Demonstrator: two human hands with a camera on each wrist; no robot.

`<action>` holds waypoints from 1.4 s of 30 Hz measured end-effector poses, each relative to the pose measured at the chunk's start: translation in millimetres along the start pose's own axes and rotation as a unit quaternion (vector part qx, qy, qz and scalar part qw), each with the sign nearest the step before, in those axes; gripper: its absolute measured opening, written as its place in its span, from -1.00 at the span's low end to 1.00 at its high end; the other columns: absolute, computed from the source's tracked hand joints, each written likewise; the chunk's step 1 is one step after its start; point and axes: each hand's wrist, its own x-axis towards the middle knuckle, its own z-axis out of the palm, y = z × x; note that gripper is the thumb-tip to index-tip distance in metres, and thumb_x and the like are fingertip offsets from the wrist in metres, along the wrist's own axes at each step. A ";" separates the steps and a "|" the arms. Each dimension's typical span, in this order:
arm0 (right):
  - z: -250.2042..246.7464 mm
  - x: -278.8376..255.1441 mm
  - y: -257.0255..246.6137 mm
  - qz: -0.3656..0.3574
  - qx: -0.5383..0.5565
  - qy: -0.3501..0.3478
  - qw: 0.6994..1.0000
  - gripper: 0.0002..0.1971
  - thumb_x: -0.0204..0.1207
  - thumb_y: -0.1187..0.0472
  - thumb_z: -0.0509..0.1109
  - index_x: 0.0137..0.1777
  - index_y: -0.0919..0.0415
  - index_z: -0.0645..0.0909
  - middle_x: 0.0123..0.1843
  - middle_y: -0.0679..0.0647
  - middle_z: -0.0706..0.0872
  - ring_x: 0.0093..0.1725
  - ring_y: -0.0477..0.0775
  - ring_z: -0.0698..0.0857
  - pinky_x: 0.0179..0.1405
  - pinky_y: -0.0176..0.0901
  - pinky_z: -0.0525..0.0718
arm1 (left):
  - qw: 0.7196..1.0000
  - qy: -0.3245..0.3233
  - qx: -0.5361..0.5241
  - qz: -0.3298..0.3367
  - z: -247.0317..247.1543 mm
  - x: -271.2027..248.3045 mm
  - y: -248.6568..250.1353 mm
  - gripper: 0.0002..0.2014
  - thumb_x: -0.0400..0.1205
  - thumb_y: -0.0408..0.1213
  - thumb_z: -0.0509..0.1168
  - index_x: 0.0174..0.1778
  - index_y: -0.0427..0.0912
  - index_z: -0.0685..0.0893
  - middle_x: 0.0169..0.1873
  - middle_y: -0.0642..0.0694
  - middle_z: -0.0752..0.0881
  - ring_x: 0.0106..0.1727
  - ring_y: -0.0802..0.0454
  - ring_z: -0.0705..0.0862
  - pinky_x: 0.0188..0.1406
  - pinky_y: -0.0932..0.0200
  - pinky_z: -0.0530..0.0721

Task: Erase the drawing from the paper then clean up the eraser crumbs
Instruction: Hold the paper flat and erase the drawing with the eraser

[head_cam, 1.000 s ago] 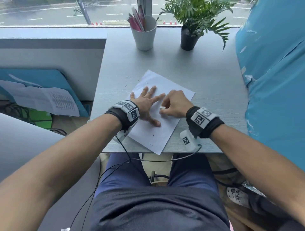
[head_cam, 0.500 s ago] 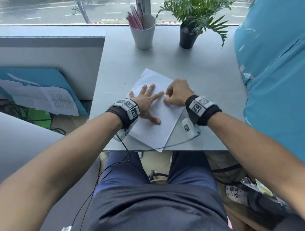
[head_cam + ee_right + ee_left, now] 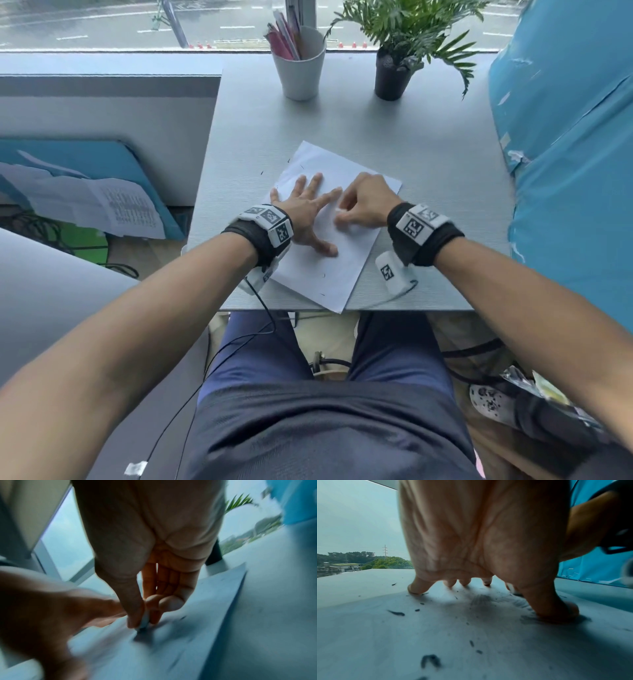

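Observation:
A white sheet of paper (image 3: 346,267) lies askew on the grey table (image 3: 428,144). My left hand (image 3: 308,209) rests flat on it with fingers spread, pressing it down. Just to the right, my right hand (image 3: 363,205) pinches a small white eraser (image 3: 340,214) between thumb and fingers, its tip on the paper. In the right wrist view the eraser (image 3: 143,623) touches a grey smudge. In the left wrist view dark eraser crumbs (image 3: 396,613) and pencil smears (image 3: 481,600) lie scattered on the paper around my left hand's fingers (image 3: 418,586).
A white cup of pens (image 3: 298,65) and a potted plant (image 3: 394,73) stand at the table's far edge by the window. A blue covered bulk (image 3: 575,164) borders the right side. A few crumbs (image 3: 262,172) lie on the table left of the paper.
My right hand with the eraser went up the paper and has come back down toward me, rubbing. The left hand stays flat on the sheet.

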 end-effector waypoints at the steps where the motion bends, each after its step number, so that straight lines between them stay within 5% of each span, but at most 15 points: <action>1: -9.5 7.4 6.6 0.021 0.008 0.022 0.999 -0.81 0.28 0.10 0.62 -0.21 0.21 0.85 -0.23 0.06 0.84 -0.19 0.01 0.79 -0.13 -0.20 0.74 | 1.000 0.001 -0.002 -0.003 -0.1 0.1 0.6 0.33 0.22 0.50 0.49 0.71 0.35 -0.29 0.70 0.02 -0.46 0.72 -0.16 -0.42 0.51 -0.70 -0.16; 4: -10.2 12.9 9.3 0.031 -0.003 0.067 0.997 -0.81 0.29 0.11 0.59 -0.19 0.23 0.85 -0.21 0.08 0.85 -0.16 0.04 0.79 -0.12 -0.24 0.71 | 1.000 0.007 -0.004 -0.009 0.0 0.3 1.9 0.33 0.22 0.49 0.50 0.71 0.35 -0.29 0.71 0.02 -0.46 0.72 -0.16 -0.41 0.51 -0.70 -0.14; 9: 21.5 -13.4 -14.5 -0.022 0.001 -0.018 1.000 -0.86 0.30 0.14 0.58 -0.30 0.22 0.81 -0.29 0.04 0.79 -0.32 -0.02 0.69 -0.22 -0.13 0.74 | 1.000 0.004 0.005 -0.010 1.2 1.0 1.0 0.39 0.19 0.50 0.51 0.70 0.30 -0.34 0.70 -0.01 -0.47 0.72 -0.18 -0.42 0.50 -0.71 -0.15; 15: -10.7 19.5 10.2 0.041 -0.002 0.080 0.996 -0.82 0.31 0.12 0.58 -0.20 0.23 0.84 -0.20 0.08 0.83 -0.17 0.03 0.76 -0.12 -0.24 0.68 | 1.000 0.011 -0.007 -0.017 1.7 -0.4 5.1 0.40 0.15 0.51 0.52 0.71 0.32 -0.30 0.71 -0.02 -0.45 0.73 -0.20 -0.40 0.49 -0.73 -0.12; 20: 13.8 -6.1 -9.8 -0.036 -0.012 -0.012 0.999 -0.86 0.32 0.15 0.58 -0.23 0.23 0.83 -0.20 0.09 0.81 -0.25 -0.02 0.71 -0.14 -0.15 0.71 | 1.000 0.005 -0.003 -0.011 3.0 -1.7 3.1 0.42 0.15 0.53 0.50 0.70 0.29 -0.35 0.70 -0.01 -0.48 0.72 -0.19 -0.43 0.48 -0.72 -0.15; 25: -15.5 24.2 12.4 0.024 -0.012 0.075 0.997 -0.81 0.31 0.11 0.58 -0.18 0.22 0.84 -0.21 0.08 0.84 -0.23 -0.04 0.72 -0.17 -0.30 0.60 | 1.000 0.010 -0.007 -0.012 3.1 -2.6 3.9 0.40 0.16 0.51 0.52 0.71 0.31 -0.30 0.71 -0.01 -0.46 0.72 -0.20 -0.41 0.48 -0.75 -0.12; 30: 21.2 -13.7 -18.0 -0.079 -0.021 -0.034 0.996 -0.88 0.33 0.19 0.51 -0.24 0.20 0.84 -0.25 0.07 0.83 -0.26 0.03 0.74 -0.17 -0.16 0.71 | 1.000 0.002 0.001 -0.013 3.2 -1.0 4.5 0.43 0.16 0.50 0.52 0.70 0.26 -0.38 0.70 -0.03 -0.48 0.71 -0.22 -0.44 0.45 -0.75 -0.16; 36: -13.5 23.9 15.7 0.015 0.009 0.068 0.998 -0.81 0.30 0.12 0.60 -0.17 0.23 0.85 -0.20 0.09 0.84 -0.19 -0.03 0.74 -0.15 -0.31 0.59 | 1.000 0.008 -0.007 -0.010 4.6 -3.1 3.7 0.41 0.15 0.51 0.52 0.71 0.31 -0.33 0.70 0.00 -0.48 0.72 -0.19 -0.43 0.49 -0.74 -0.15; 40: 28.5 -8.4 -13.5 -0.074 -0.017 -0.015 0.997 -0.88 0.32 0.16 0.51 -0.25 0.18 0.84 -0.26 0.05 0.83 -0.20 0.04 0.76 -0.14 -0.12 0.72 | 1.000 -0.004 -0.004 -0.014 4.3 0.4 4.1 0.43 0.17 0.50 0.52 0.69 0.27 -0.40 0.68 -0.02 -0.52 0.70 -0.23 -0.47 0.46 -0.75 -0.20; 42: 18.3 -4.1 -10.7 -0.063 -0.001 -0.014 0.998 -0.87 0.34 0.15 0.52 -0.22 0.19 0.85 -0.25 0.06 0.84 -0.22 0.01 0.76 -0.16 -0.18 0.70 | 1.000 -0.002 -0.009 -0.011 4.5 -0.3 3.2 0.44 0.16 0.51 0.52 0.69 0.29 -0.40 0.68 -0.03 -0.52 0.69 -0.24 -0.47 0.43 -0.76 -0.21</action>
